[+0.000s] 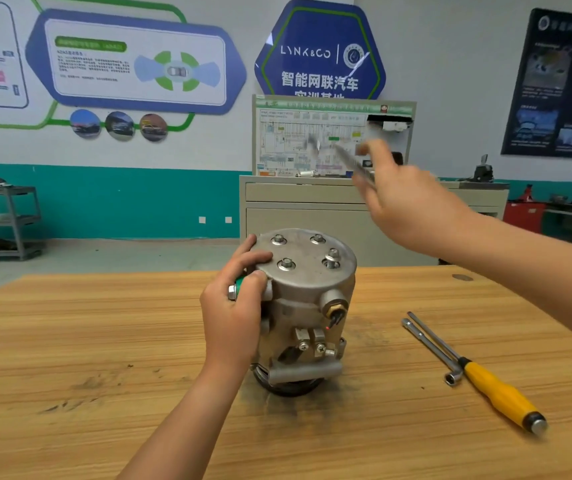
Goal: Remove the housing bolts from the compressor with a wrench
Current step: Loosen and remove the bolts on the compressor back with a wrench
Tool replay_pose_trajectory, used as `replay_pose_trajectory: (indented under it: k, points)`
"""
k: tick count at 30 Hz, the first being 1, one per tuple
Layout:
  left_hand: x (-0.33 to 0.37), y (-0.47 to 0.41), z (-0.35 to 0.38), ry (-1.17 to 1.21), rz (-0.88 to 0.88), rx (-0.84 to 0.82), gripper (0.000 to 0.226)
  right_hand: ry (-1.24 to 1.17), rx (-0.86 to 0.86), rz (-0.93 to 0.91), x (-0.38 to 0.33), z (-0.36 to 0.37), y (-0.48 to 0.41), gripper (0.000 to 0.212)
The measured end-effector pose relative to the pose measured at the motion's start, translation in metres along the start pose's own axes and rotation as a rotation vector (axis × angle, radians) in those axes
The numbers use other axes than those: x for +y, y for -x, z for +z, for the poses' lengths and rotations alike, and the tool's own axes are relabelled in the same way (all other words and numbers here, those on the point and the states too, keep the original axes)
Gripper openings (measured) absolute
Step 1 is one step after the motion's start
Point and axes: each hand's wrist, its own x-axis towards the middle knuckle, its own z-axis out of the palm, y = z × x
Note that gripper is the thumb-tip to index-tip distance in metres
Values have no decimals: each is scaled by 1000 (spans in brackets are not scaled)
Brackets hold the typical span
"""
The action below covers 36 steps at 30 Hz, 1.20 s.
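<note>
A grey metal compressor (307,306) stands upright in the middle of the wooden table (70,341). Several bolts sit in its round top; the one at the right (331,259) sticks up higher than the others. My left hand (234,303) grips the compressor's upper left side, fingers curled over the rim and a green-capped port. My right hand (405,206) is raised above and to the right of the compressor, holding a blurred metal wrench (343,157) that points up and left.
An L-shaped socket wrench (428,348) and a yellow-handled screwdriver (499,393) lie on the table to the right. Beyond the table stand a beige cabinet with a wiring board (329,202), a metal shelf (4,220) at left, and a bench at far right.
</note>
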Motion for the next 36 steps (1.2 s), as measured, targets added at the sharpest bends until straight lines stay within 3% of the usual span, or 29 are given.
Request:
replay_pose_trajectory:
  k: [2,4,8,13,20,30,36]
  points:
    - [0,3,2,-19,28,28,26,149,-242,26,-1,-14,29,19]
    - [0,6,4,-29,44,55,25,269,-359,35,0,-21,50,11]
    - [1,10,5,-38,50,69,24,412,-387,27,4,-20,63,22]
    - [4,11,8,-47,50,72,24,299,-469,68,-1,-11,67,25]
    - [2,12,8,-30,56,72,23,252,-417,125,-2,-16,63,15]
    - [3,12,12,-29,52,81,23,509,-443,16,-9,-10,51,34]
    - [10,18,20,-135,59,45,24,599,-615,43,-12,-19,33,30]
